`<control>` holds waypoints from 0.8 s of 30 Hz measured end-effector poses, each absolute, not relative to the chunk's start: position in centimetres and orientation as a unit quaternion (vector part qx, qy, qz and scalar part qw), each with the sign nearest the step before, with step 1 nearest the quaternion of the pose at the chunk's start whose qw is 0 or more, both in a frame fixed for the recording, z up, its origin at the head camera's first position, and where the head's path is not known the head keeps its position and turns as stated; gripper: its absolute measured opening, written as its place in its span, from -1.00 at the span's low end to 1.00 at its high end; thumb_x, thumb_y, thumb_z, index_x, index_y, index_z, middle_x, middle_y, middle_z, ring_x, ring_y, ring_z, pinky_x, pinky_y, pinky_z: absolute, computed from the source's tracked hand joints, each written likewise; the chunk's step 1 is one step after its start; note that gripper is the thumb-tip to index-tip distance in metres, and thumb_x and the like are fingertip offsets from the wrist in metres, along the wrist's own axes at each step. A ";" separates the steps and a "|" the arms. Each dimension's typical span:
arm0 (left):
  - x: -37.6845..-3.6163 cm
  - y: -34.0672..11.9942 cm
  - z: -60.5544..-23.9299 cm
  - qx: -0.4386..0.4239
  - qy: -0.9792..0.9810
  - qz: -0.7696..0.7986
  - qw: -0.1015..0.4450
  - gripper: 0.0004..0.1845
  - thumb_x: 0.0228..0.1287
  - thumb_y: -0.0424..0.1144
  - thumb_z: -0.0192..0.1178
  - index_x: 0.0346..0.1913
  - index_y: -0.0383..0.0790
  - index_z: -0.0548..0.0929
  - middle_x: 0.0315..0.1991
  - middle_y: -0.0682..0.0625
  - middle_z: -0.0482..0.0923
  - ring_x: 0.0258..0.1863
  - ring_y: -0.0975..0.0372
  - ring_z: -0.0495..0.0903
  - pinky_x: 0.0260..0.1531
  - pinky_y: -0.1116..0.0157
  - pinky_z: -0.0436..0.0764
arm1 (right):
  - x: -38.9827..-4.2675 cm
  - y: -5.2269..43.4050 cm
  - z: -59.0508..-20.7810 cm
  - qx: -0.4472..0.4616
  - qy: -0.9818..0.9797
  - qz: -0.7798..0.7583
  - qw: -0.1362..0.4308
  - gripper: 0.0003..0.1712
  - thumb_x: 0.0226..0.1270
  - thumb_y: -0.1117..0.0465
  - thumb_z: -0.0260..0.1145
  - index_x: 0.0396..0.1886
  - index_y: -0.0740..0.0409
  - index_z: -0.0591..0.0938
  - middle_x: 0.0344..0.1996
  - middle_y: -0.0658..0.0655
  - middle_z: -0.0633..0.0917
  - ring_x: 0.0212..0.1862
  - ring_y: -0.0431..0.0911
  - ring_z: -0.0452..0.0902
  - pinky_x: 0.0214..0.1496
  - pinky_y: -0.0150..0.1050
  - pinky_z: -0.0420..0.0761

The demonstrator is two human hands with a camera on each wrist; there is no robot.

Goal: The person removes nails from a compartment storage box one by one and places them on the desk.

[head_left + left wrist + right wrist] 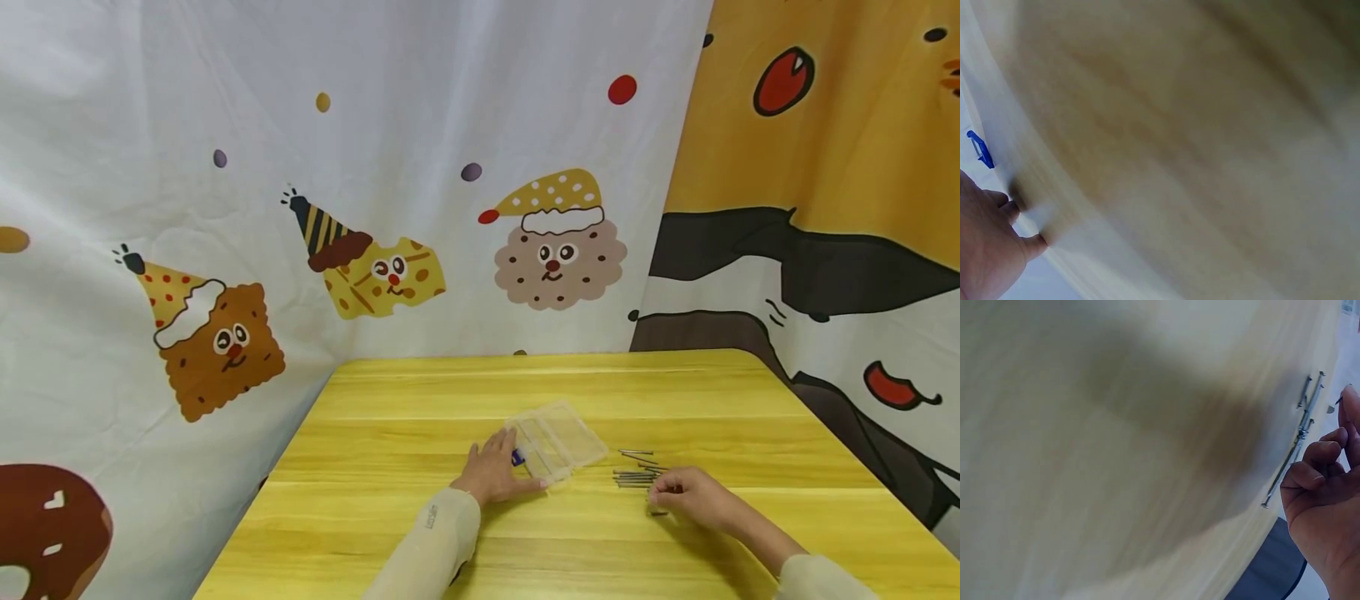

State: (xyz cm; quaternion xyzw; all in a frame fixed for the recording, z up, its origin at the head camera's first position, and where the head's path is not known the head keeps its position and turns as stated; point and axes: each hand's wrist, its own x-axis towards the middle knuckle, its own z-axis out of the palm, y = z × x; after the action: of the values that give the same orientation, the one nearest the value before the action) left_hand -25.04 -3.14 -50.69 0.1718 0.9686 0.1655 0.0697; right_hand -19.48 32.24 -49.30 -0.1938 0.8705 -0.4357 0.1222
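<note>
A clear plastic box point(573, 433) with a blue piece point(517, 457) at its left side lies on the table. My left hand point(491, 475) rests at the box's near left corner, thumb on the front edge, fingers stretched along the left side. In the left wrist view, the blue piece point(980, 150) shows just past that hand point(988, 244). To the right of the box lie several nails point(633, 478), most side by side. My right hand point(697, 497) is beside them, its fingers curled, and a thin dark nail point(1339, 400) shows at the fingertips, apparently pinched.
The yellow wood-grain table point(420, 400) reaches back to a white curtain point(420, 75) printed with cartoon figures. Two nails point(637, 455) lie slightly behind the main group. More curtain with orange and black shapes point(840, 167) hangs at the right.
</note>
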 end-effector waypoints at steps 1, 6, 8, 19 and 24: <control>-25.0 -3.1 -50.7 0.171 0.969 0.165 0.070 0.19 0.09 0.49 0.20 0.57 -0.23 0.04 0.53 -0.17 0.08 0.49 -0.01 0.12 0.41 -0.19 0.07 | -19.4 32.3 -49.4 -0.196 0.869 -0.436 0.128 -0.82 0.42 0.19 0.29 -0.29 0.23 0.69 -0.34 0.10 0.60 -0.39 -0.24 0.37 -0.43 -0.33 0.39; -24.9 -3.1 -50.5 0.171 0.969 0.166 0.069 0.20 0.08 0.49 0.20 0.57 -0.24 0.05 0.53 -0.18 0.09 0.49 -0.02 0.12 0.41 -0.19 0.07 | -19.3 33.0 -49.8 -0.196 0.871 -0.429 0.136 -0.83 0.42 0.19 0.30 -0.30 0.20 0.70 -0.31 0.09 0.63 -0.36 -0.24 0.37 -0.39 -0.33 0.38; -24.9 -3.1 -50.5 0.171 0.969 0.166 0.070 0.20 0.08 0.48 0.20 0.57 -0.24 0.05 0.53 -0.18 0.09 0.49 -0.02 0.12 0.41 -0.19 0.07 | -19.2 33.3 -49.8 -0.197 0.870 -0.429 0.142 -0.84 0.42 0.20 0.30 -0.30 0.21 0.70 -0.30 0.10 0.64 -0.37 -0.23 0.37 -0.40 -0.33 0.37; -24.8 -3.2 -50.4 0.171 0.968 0.169 0.072 0.18 0.10 0.48 0.20 0.57 -0.23 0.05 0.53 -0.17 0.09 0.49 -0.02 0.12 0.41 -0.19 0.07 | -18.9 33.9 -50.5 -0.181 0.863 -0.439 0.172 -0.84 0.36 0.19 0.36 -0.29 0.23 0.69 -0.31 0.10 0.63 -0.42 -0.21 0.35 -0.44 -0.33 0.34; -24.8 -3.1 -50.4 0.170 0.968 0.167 0.072 0.18 0.10 0.47 0.20 0.57 -0.22 0.05 0.53 -0.17 0.09 0.49 -0.02 0.12 0.41 -0.18 0.07 | -18.9 33.9 -50.7 -0.183 0.866 -0.437 0.163 -0.83 0.34 0.18 0.38 -0.29 0.22 0.69 -0.35 0.10 0.61 -0.42 -0.20 0.35 -0.45 -0.33 0.34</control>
State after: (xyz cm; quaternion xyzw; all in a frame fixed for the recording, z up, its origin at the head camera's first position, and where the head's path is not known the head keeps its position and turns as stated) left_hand -24.78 -3.11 -50.39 0.1704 0.9684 0.1673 0.0717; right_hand -18.89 33.89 -50.74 -0.1828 0.8656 -0.4367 0.1630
